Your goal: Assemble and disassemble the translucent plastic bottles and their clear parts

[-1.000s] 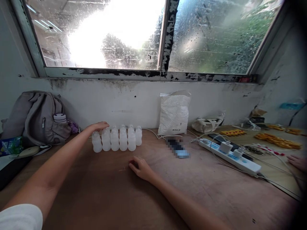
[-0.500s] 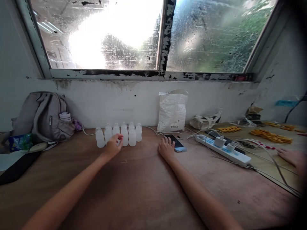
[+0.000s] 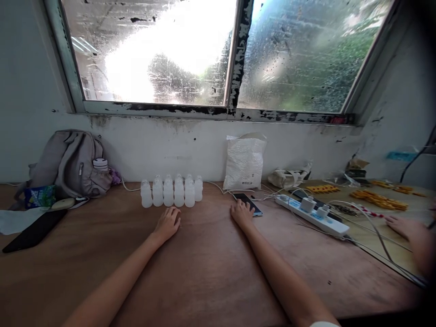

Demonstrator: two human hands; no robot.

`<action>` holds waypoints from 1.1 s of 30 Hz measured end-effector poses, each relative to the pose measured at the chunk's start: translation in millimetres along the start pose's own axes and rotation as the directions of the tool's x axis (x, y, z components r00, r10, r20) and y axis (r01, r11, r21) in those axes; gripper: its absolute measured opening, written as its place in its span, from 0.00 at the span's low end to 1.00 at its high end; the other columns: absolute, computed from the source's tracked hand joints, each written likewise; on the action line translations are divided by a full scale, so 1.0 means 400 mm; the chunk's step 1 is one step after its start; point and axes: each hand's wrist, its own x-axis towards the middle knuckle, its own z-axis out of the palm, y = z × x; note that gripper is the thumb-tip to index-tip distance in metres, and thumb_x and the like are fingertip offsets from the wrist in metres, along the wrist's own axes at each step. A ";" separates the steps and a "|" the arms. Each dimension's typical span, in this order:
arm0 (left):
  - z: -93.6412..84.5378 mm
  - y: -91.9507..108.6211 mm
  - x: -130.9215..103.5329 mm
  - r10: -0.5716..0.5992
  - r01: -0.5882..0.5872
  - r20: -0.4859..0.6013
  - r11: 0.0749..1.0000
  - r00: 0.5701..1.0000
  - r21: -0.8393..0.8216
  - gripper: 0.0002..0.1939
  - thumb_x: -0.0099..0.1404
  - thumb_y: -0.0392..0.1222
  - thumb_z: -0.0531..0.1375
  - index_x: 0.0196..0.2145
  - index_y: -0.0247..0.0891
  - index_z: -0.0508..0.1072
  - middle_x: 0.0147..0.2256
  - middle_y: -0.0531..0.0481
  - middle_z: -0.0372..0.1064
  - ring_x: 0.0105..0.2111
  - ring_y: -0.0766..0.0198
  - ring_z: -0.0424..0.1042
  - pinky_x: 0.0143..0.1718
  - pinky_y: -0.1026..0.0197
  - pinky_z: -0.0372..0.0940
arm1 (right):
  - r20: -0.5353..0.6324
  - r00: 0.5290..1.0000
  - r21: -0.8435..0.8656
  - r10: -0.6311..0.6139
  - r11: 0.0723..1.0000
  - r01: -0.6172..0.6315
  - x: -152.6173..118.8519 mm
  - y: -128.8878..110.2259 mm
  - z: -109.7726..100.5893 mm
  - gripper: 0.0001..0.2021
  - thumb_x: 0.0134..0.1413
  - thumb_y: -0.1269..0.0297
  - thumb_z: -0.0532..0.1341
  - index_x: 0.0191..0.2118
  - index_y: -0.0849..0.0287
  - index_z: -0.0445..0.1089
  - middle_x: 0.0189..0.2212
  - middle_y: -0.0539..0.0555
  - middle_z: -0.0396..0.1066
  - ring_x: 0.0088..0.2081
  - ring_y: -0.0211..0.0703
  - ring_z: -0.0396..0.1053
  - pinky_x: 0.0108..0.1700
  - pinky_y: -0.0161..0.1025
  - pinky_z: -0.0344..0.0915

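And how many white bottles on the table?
At least 6: five bottles in the front row, a sixth bottle behind its right end; others may be hidden behind.

The single camera is worn on the head, set above the near side of the worktop [image 3: 204, 277] and facing forward and down across it, toward the wall [image 3: 204, 159] and window [image 3: 289, 63] behind. It stands back far enough that the left hand [image 3: 168, 222] and right hand [image 3: 242, 212] look small at mid-frame, forearms [image 3: 124, 277] running in from the bottom edge, while its wide sweep reaches from the backpack [image 3: 80, 163] at left to the yellow pieces [image 3: 378, 200] at right
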 end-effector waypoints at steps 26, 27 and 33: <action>0.023 -0.017 0.001 -0.002 0.005 0.143 1.000 0.990 -0.019 0.18 0.63 0.44 0.45 0.45 0.38 0.67 0.46 0.43 0.65 0.48 0.56 0.62 0.49 0.53 0.56 | 0.002 0.706 0.417 -0.708 0.643 0.643 -0.098 -0.147 0.004 0.08 0.53 0.67 0.53 0.36 0.60 0.66 0.35 0.54 0.68 0.40 0.41 0.64 0.44 0.39 0.58; 0.022 -0.016 0.001 -0.001 0.003 0.141 1.000 0.990 -0.018 0.18 0.62 0.44 0.45 0.45 0.38 0.67 0.46 0.43 0.65 0.48 0.56 0.62 0.49 0.53 0.56 | -0.004 0.714 0.421 -0.701 0.646 0.637 -0.099 -0.146 0.006 0.07 0.52 0.67 0.53 0.36 0.60 0.66 0.34 0.54 0.68 0.40 0.41 0.64 0.43 0.39 0.58; 0.015 -0.011 0.003 0.012 -0.010 0.135 1.000 0.991 -0.016 0.17 0.62 0.43 0.46 0.44 0.38 0.67 0.45 0.44 0.66 0.46 0.56 0.63 0.47 0.54 0.58 | -0.108 0.833 0.446 -0.542 0.723 0.528 -0.044 -0.180 -0.011 0.15 0.54 0.68 0.49 0.47 0.63 0.59 0.42 0.59 0.64 0.41 0.42 0.64 0.43 0.40 0.59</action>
